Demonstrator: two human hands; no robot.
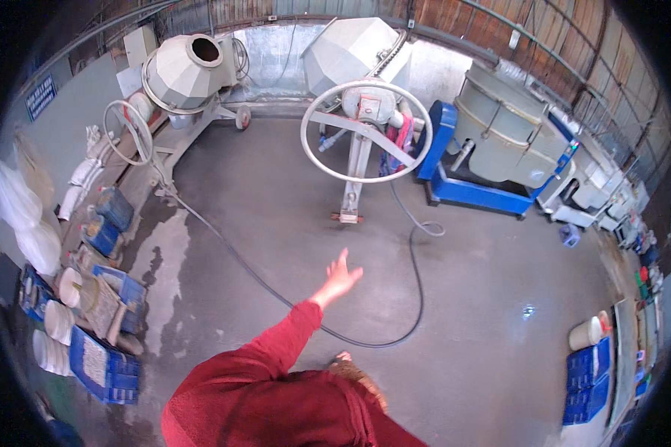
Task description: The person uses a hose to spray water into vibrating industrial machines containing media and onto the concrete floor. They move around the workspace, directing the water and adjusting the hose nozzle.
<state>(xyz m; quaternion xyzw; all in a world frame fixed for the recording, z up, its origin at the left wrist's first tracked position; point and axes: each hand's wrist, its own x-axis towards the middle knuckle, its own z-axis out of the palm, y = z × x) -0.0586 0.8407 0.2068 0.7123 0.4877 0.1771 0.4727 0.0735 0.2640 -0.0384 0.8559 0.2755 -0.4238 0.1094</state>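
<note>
My left hand is stretched out in front of me over the grey concrete floor, fingers spread, holding nothing. Its red sleeve runs back to my body at the lower edge. It points toward a drum mixer on a stand with a large white hand wheel, a good way off. A black hose loops across the floor just past the hand. Of my right hand only a small bit shows above the red cloth, beside something brownish; its fingers are hidden.
A second drum mixer with a hand wheel stands at the back left. A grey round machine on a blue base is at the right. Blue crates, white sacks and stacked white discs line the left wall. Blue crates and a white bucket sit at the right.
</note>
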